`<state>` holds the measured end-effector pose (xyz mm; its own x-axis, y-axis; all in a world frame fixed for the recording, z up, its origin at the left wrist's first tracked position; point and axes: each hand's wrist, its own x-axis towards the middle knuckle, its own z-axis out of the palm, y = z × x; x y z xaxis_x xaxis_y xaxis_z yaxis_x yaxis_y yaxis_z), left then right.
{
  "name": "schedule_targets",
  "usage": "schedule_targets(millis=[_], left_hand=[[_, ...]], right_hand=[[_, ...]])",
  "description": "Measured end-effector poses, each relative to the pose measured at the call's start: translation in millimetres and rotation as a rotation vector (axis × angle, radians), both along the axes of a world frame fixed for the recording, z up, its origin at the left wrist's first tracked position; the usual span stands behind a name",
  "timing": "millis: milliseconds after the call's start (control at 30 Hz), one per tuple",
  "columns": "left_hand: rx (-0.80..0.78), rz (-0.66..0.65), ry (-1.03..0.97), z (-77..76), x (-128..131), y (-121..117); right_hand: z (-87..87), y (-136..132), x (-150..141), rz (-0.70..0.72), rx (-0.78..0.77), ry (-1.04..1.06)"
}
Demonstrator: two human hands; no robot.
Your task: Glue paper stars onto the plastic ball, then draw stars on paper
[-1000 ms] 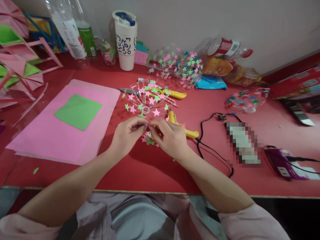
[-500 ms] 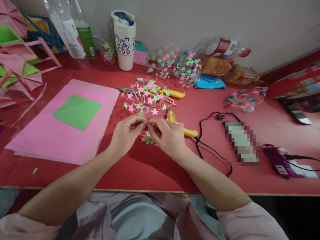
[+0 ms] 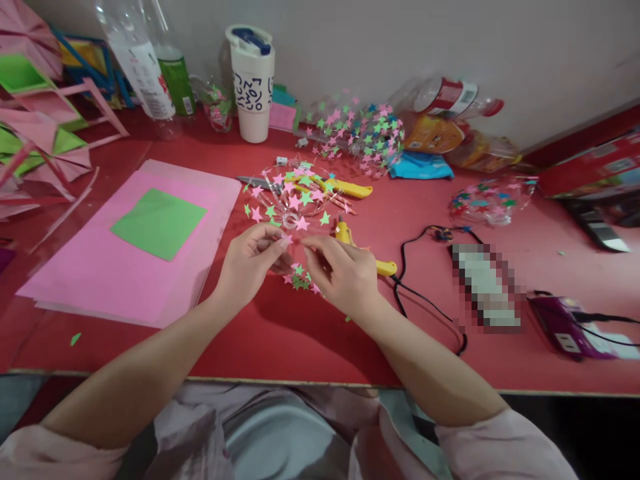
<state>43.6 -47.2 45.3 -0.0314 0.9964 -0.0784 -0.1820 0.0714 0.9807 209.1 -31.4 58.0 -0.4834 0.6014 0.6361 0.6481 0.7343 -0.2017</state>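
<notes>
- The left hand (image 3: 250,263) has its thumb and forefinger closed in a pinch grip, with a small pink paper star (image 3: 287,240) between the tips; its other fingers curl loosely below.
- The right hand (image 3: 345,273) faces it, just beside the star, fingers bent and thumb near the forefinger. I cannot tell whether those tips meet, or whether this grip has hold of anything.
- The held star is above the red table (image 3: 295,347), in front of the person and near the clear plastic piece (image 3: 290,219), whose curved strips are dotted with pink and green stars.
- Below and between the hands, a small heap of loose stars (image 3: 300,279), green and pink, lies on the table.
- A yellow glue gun (image 3: 344,232) lies beyond the right hand, partly hidden by it — its handle end shows to the right, with a black cord (image 3: 400,247) nearby.
- Behind the plastic piece, and partly covered by it, are a yellow-handled tool (image 3: 355,189) and a dark pointed blade (image 3: 255,181).
- To the left lie pink sheets (image 3: 115,280), with a green square of paper (image 3: 159,223) on top.
- Along the wall stand a white lidded cup (image 3: 253,100) and two bottles (image 3: 175,83); to the cup's right is more star-covered clear plastic (image 3: 373,137) — beside it, a blue packet (image 3: 421,167).
</notes>
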Motion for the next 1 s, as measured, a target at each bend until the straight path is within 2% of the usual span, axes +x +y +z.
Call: schedule_targets(millis=[200, 333, 667, 1000], left_hand=[[0.086, 0.126, 0.171, -9.4, -2, 6], [0.091, 0.141, 0.235, -11.3, -2, 8], [0.066, 0.160, 0.171, -10.6, -1, 8], [0.105, 0.162, 0.240, -8.8, -2, 7]], right_hand=[[-0.4, 0, 0, 0.015, 0.047, -0.017], [0.0, -1, 0, 0.016, 0.047, -0.029], [1.0, 0, 0, 0.007, 0.068, -0.038], [1.8, -1, 1, 0.001, 0.057, -0.065]])
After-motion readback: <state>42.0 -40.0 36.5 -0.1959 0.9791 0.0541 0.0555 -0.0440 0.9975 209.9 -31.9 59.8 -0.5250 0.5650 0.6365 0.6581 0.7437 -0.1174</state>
